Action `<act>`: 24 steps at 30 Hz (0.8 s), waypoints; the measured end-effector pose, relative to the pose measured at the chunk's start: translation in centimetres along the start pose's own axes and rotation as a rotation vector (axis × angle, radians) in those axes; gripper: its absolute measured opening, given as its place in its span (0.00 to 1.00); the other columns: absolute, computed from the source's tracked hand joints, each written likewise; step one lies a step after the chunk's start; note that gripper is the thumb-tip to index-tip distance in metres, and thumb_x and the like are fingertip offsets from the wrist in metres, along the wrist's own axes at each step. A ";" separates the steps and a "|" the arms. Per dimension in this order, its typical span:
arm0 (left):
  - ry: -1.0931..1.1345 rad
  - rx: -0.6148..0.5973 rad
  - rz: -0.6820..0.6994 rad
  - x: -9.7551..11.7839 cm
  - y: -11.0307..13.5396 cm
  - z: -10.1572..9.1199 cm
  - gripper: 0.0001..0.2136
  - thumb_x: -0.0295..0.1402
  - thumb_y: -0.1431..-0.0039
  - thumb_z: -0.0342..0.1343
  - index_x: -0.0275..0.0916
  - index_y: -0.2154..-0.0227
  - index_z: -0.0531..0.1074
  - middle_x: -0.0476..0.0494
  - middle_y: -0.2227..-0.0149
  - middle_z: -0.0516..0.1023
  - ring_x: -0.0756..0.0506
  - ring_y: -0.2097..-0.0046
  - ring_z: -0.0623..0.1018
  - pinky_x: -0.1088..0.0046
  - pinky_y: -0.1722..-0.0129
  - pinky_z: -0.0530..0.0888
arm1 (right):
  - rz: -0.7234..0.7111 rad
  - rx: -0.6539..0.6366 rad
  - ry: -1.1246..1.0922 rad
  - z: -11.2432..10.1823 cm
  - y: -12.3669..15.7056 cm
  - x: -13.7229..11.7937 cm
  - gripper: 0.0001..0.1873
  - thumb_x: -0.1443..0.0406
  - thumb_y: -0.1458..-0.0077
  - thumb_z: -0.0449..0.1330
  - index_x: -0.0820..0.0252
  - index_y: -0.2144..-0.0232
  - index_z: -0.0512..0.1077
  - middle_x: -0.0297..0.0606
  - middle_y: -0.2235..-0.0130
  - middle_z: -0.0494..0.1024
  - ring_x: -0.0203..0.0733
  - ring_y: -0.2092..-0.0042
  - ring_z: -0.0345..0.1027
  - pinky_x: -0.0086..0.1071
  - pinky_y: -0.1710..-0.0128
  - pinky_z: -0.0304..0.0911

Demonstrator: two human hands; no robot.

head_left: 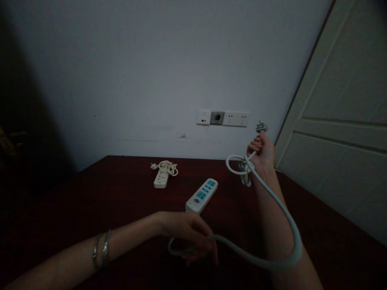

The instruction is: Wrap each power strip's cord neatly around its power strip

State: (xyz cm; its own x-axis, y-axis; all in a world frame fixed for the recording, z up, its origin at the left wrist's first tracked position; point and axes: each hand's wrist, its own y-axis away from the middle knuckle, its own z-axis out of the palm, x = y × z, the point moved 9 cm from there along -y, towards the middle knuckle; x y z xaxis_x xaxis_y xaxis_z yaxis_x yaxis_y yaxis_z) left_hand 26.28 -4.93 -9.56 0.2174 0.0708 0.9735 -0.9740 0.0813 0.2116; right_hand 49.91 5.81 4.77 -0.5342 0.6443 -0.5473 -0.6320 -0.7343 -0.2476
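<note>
My right hand (262,152) is raised near the wall, its fingers closed on a power plug (261,127) whose prongs point up and left. From that hand a white power cord (279,203) hangs in loops and sweeps over my right forearm towards the front. Low in the middle, my left hand (193,235) pinches the same cord between thumb and fingers. Just beyond the left hand lies a white power strip (202,195) with blue sockets, slanting on the dark red table (121,193).
A smaller white power strip (161,178) with its own bundled cord (168,167) lies farther back on the left. White wall sockets (236,119) and a grey wall plate (217,117) are set above the table. A white panelled door (338,121) stands at the right.
</note>
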 end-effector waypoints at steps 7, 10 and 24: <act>0.230 0.637 0.410 4.2 4.9 -10.2 0.10 0.37 0.42 0.53 0.34 0.66 0.71 0.55 0.83 0.62 0.56 0.85 0.60 0.79 0.87 0.67 | -0.125 0.005 0.174 0.5 0.3 -0.7 0.13 0.68 0.53 0.63 0.62 0.79 0.61 0.23 0.83 0.63 0.21 0.85 0.48 0.14 0.90 0.43; 0.222 0.851 0.428 4.9 7.0 -13.6 0.08 0.33 0.41 0.51 0.34 0.63 0.70 0.53 0.82 0.63 0.56 0.85 0.60 0.80 0.87 0.67 | -0.088 -0.095 0.320 1.8 0.6 0.2 0.13 0.68 0.56 0.65 0.62 0.80 0.62 0.25 0.83 0.64 0.22 0.86 0.49 0.15 0.91 0.42; 0.677 0.846 0.618 7.3 8.0 -16.7 0.03 0.23 0.45 0.51 0.31 0.69 0.68 0.51 0.80 0.63 0.58 0.82 0.61 0.87 0.85 0.60 | 0.382 -0.885 1.016 6.6 8.4 7.7 0.13 0.59 0.54 0.63 0.65 0.79 0.70 0.41 0.78 0.75 0.34 0.79 0.66 0.26 0.81 0.62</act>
State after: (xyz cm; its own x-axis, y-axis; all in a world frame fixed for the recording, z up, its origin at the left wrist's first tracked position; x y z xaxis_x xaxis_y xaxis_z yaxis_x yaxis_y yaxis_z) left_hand 21.16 12.82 -2.21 -0.5465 0.3873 0.7426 -0.6057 -0.7951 -0.0311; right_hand 36.78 6.04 3.73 0.2847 0.2222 -0.9325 0.2213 -0.9617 -0.1616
